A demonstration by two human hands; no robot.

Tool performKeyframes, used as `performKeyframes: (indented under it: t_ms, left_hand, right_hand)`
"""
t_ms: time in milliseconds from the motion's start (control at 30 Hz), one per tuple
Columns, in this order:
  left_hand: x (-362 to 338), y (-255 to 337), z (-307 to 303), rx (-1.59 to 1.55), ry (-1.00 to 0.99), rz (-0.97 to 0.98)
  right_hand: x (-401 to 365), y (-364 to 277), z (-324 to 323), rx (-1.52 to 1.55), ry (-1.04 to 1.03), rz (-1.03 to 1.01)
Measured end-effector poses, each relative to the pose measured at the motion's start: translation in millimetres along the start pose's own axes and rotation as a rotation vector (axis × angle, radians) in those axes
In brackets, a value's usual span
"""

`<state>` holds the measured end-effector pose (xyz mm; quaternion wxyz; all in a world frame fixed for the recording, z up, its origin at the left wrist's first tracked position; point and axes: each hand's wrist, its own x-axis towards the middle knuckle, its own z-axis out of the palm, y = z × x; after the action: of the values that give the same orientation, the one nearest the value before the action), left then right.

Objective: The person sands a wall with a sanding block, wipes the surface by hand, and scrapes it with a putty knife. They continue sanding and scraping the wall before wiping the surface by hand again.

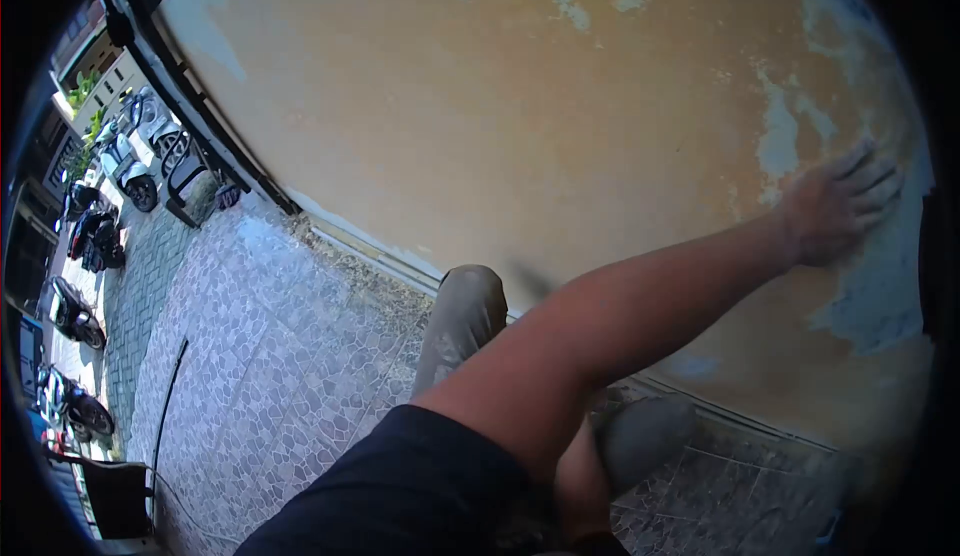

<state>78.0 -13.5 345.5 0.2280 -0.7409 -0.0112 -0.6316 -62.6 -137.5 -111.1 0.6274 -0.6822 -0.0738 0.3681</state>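
Observation:
My left hand (842, 204) presses against the wall (520, 126) at the far right, its arm reaching across from a dark sleeve (390, 481). Pale dust coats the fingers, which lie flat with small gaps between them. The palm side faces the wall, so anything under it is hidden. Around the hand the orange-tan paint gives way to a whitish patch (875, 296). Of my right arm only a bit of forearm (580, 486) shows below the left arm; my right hand is hidden.
My bent knees (470, 301) in greyish trousers are close to the wall base. Patterned floor tiles (270, 376) carry dust and debris along the wall. A dark cable or rod (170, 391) lies at left. Several motorbikes (95, 231) stand outside, beyond a dark metal frame (190, 96).

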Motion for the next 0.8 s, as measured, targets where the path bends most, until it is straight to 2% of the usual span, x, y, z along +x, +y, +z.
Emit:
performKeyframes:
  t_ms: [67,133,200,233,267,467,567,800]
  left_hand:
    - [-22,-14,-17,-0.007,-0.144,0.027]
    - [-42,-35,-34,-0.173,-0.243,-0.022]
    - [-61,-54,-56,-0.158,-0.321,-0.067]
    - [-69,-62,-66,-0.137,-0.357,-0.103]
    - [-78,-69,-72,-0.099,-0.372,-0.109]
    - [-125,-77,-89,-0.022,-0.437,-0.089]
    - [-129,-76,-96,-0.022,-0.487,-0.063]
    - [-124,-75,-102,-0.058,-0.56,-0.069]
  right_hand:
    - [1,-3,-1,0.038,0.103,-0.091]
    - [27,35,-6,0.141,0.024,-0.144]
    - [7,4,3,0.182,0.035,-0.177]
    - [18,19,2,0.099,0.06,-0.214]
    - [31,38,2,0.014,0.081,-0.243]
    - [16,7,23,0.216,-0.066,-0.203]
    - [15,6,31,0.219,-0.121,-0.317]
    - [8,-5,30,0.165,-0.115,-0.343]
